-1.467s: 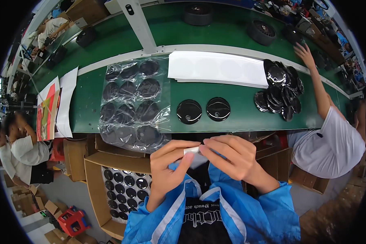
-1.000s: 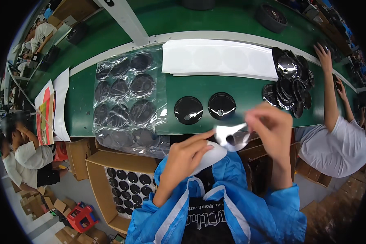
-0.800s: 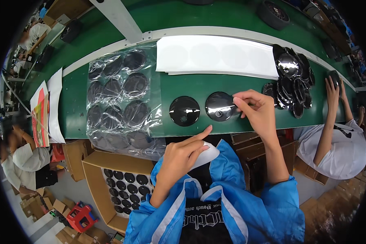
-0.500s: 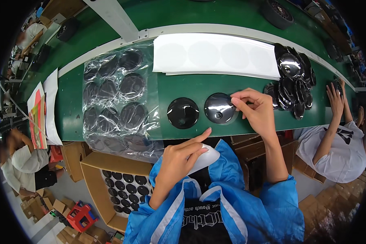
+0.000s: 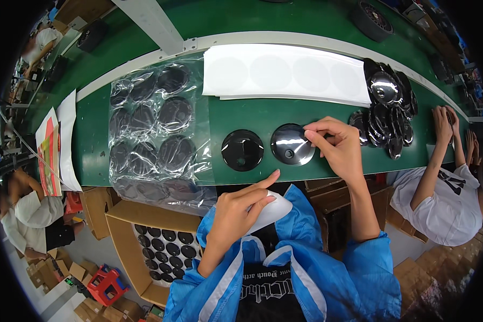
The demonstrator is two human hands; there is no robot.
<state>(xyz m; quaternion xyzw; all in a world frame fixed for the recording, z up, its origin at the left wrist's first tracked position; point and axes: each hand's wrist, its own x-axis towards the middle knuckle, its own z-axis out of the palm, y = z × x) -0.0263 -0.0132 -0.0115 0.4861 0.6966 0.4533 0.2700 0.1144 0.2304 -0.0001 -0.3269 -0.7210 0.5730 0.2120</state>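
Observation:
On the green table lie two glossy round black discs side by side, each with a small round mark near its lower edge. My right hand (image 5: 335, 142) is closed at the right edge of the right disc (image 5: 291, 153), thumb and forefinger pinching what looks like a thin clear film over it. This disc looks greyer than the left disc (image 5: 242, 150), which no hand touches. Just off the table's near edge, my left hand (image 5: 241, 206) holds a curled piece of white paper (image 5: 273, 208) between thumb and fingers, its forefinger stretched toward the discs.
Behind the discs lie white sheets (image 5: 287, 72) with faint circles. A clear plastic pack (image 5: 198, 115) of black discs is left, a pile of discs (image 5: 383, 115) right. Below the table stands a cardboard box (image 5: 124, 247) of discs. A co-worker (image 5: 437, 204) works at far right.
My hands, the paper and both discs keep nearly the same places. At far right the co-worker's hands have shifted around a dark object.

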